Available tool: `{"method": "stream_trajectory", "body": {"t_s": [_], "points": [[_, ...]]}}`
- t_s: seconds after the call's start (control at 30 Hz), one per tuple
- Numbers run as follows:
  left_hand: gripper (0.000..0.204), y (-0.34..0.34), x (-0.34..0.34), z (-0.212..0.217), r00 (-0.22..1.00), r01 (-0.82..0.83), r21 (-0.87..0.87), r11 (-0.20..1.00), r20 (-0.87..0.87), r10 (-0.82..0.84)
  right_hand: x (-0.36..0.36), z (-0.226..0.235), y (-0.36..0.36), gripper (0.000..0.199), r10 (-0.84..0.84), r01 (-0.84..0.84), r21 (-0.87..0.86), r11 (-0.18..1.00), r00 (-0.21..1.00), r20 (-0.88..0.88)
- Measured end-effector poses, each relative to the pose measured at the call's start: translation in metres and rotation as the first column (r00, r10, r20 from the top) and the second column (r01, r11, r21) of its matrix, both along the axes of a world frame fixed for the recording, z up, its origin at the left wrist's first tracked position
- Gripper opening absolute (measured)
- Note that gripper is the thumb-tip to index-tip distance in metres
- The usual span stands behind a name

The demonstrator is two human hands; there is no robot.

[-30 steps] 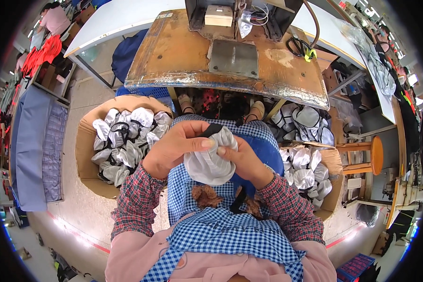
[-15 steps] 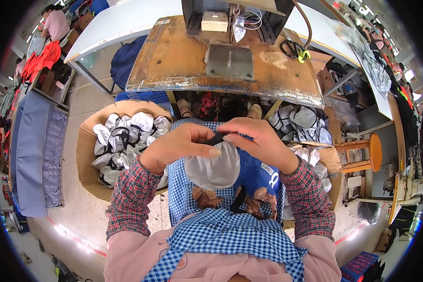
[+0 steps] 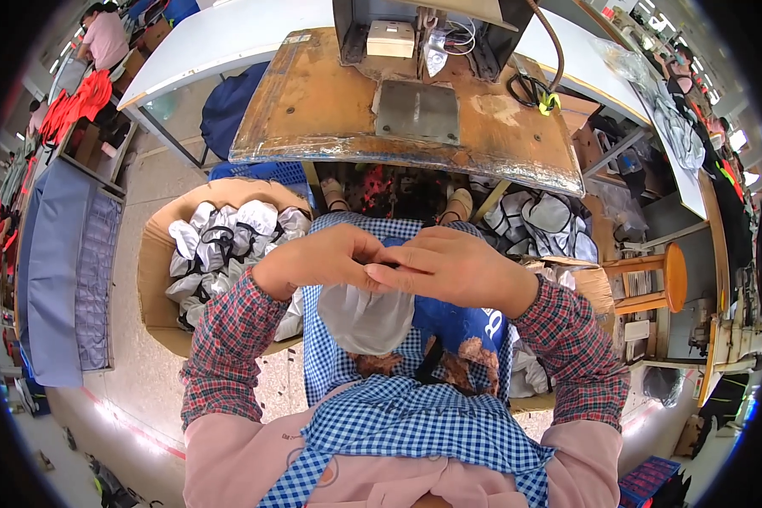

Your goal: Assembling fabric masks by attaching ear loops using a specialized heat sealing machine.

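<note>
A rounded white fabric piece with black trim (image 3: 366, 322) hangs over my lap from my two hands. My left hand (image 3: 323, 261) pinches its top edge, thumb and fingers closed. My right hand (image 3: 466, 267) meets it there, its fingers pressed together on the same edge. Most of the black trim is hidden behind my fingers. Under the fabric lie my blue checked apron (image 3: 415, 423) and a worn blue cloth (image 3: 444, 317) across my lap.
A worn wooden worktable (image 3: 313, 110) with a metal plate (image 3: 416, 113) and a machine stands ahead. Cardboard boxes (image 3: 162, 317) of white pieces flank me, with grey-white pieces (image 3: 542, 224) at the right. A wooden stool (image 3: 676, 278) is farther right. A person (image 3: 106, 38) sits far left.
My hands have drawn closer together and my right hand has turned over the edge, covering the black trim. The white piece has shifted slightly left and down.
</note>
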State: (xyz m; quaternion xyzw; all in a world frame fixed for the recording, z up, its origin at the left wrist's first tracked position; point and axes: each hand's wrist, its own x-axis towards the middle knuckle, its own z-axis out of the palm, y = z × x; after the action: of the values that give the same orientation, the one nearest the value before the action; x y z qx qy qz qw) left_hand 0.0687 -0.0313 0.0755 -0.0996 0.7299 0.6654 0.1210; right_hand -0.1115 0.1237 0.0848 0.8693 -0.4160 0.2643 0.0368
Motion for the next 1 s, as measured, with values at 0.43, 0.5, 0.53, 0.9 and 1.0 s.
{"method": "stream_trajectory", "body": {"t_s": [0.43,0.5,0.53,0.9,1.0], "points": [[0.029,0.034,-0.017,0.003,0.917,-0.297,-0.777,0.555,-0.393,-0.060,-0.013,-0.003,-0.003,0.015,-0.144,0.154,0.067,0.986,0.981,-0.133],[0.025,0.024,-0.024,-0.009,0.905,-0.354,-0.735,0.578,-0.425,0.013,-0.022,-0.006,-0.004,0.014,-0.193,0.197,0.052,0.979,0.978,-0.080],[0.022,0.018,-0.027,-0.012,0.888,-0.409,-0.689,0.598,-0.452,0.087,-0.026,-0.006,-0.004,0.013,-0.241,0.241,0.039,0.970,0.970,-0.025],[0.026,-0.051,-0.067,0.016,0.926,-0.345,-0.374,0.861,-0.287,0.246,-0.053,0.013,-0.030,0.006,-0.416,0.375,0.183,0.909,0.782,0.464],[0.030,-0.062,-0.084,0.029,0.909,-0.406,-0.356,0.842,-0.257,0.329,-0.062,0.014,-0.043,0.007,-0.462,0.396,0.241,0.886,0.712,0.529]]}}
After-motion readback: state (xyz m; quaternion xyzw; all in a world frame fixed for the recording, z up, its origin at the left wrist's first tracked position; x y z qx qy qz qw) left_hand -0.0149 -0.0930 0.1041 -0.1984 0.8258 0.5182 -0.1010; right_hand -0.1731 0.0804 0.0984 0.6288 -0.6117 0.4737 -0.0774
